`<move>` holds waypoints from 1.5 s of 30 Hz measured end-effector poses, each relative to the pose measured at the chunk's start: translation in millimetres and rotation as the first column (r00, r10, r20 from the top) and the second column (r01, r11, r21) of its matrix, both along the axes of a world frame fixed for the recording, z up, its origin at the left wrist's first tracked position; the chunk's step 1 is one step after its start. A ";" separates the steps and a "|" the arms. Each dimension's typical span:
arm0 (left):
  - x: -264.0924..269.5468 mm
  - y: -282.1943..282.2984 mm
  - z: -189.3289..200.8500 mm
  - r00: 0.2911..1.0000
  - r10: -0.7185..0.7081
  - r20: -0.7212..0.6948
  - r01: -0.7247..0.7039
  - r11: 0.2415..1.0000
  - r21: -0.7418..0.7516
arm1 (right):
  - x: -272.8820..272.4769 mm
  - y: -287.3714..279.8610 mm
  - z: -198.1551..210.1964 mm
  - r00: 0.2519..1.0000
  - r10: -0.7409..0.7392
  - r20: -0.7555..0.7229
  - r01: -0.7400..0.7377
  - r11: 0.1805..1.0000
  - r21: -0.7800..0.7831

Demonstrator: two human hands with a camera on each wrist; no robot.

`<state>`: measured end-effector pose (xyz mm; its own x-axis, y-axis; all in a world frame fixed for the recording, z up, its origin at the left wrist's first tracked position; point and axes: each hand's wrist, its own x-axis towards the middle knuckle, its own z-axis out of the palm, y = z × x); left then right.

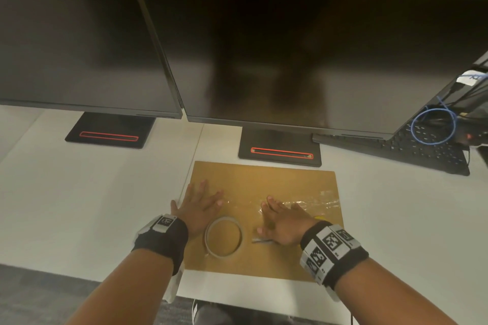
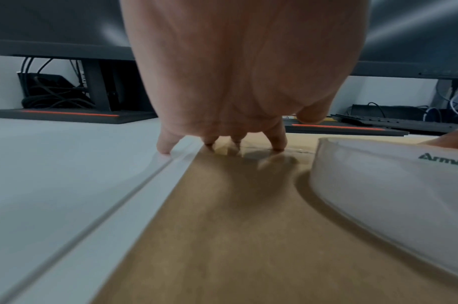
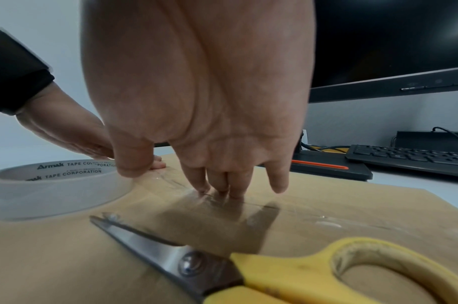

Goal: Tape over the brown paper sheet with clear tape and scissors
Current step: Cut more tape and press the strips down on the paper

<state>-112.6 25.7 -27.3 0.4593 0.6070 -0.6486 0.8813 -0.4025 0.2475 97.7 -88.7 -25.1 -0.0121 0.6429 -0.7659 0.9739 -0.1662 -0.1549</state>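
Paper sheet (image 1: 264, 182), brown, lies flat on the white counter (image 1: 92, 192) in front of the right-hand monitor's base (image 1: 280, 152). A strip of clear tape (image 1: 303, 204) runs across it from centre toward 3 o'clock, wrinkled and shiny. Left hand (image 1: 199, 206) is released, fingers straight and spread, pressing down at the sheet's 9 o'clock edge; the little finger (image 2: 165, 144) lands on the counter just off the paper. Right hand (image 1: 282, 221) is also released and grasps nothing; its fingertips (image 3: 220, 185) press the tape near the sheet's middle. Tape roll (image 1: 224, 237) lies flat on the sheet at 6 o'clock, between the two hands. Scissors (image 3: 248, 273), yellow-handled and with blades together, lie on the paper under the right wrist, tips pointing at the roll. A keyboard (image 1: 422, 150) sits at 2 o'clock.
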 end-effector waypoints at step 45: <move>41.8 11.6 -2.3 0.981 -0.166 0.096 0.155 0.981 0.117 | -19.6 -10.8 -16.6 0.894 0.043 -0.446 0.221 0.824 0.523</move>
<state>-70.8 37.3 -29.6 0.6185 0.5839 -0.5258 0.7744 -0.5663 0.2822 78.1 -99.5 -41.7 -0.1674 0.9621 -0.2152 0.7738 -0.0070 -0.6334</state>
